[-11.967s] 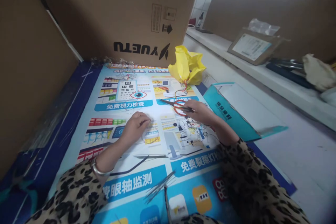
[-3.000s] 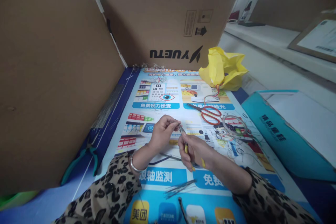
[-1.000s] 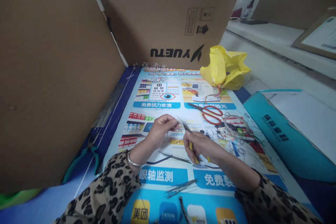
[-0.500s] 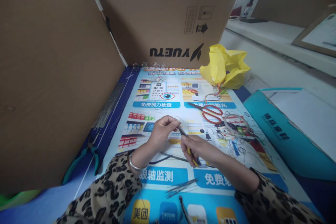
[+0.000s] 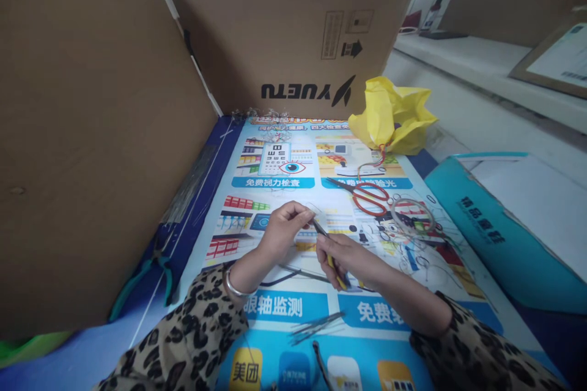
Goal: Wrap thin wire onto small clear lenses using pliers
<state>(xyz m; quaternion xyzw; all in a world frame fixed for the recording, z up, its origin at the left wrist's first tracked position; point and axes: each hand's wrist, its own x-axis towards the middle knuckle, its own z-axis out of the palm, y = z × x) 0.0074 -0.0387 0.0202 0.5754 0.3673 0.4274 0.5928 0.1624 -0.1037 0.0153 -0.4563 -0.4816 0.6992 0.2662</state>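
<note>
My right hand is closed around a pair of pliers with yellow-and-black handles, the jaws pointing up and left. The jaw tips meet the fingertips of my left hand, whose thumb and forefinger are pinched together. A thin wire loops out just above that pinch; its held end is hidden by the fingers. Under my wrists, dark strips lie on the printed sheet. Closer to me is a small bundle of straight wire pieces.
Red-handled scissors and a coil of wire lie to the right. Teal-handled pliers rest at left beside more wires. A yellow bag, a teal box and cardboard walls surround the sheet.
</note>
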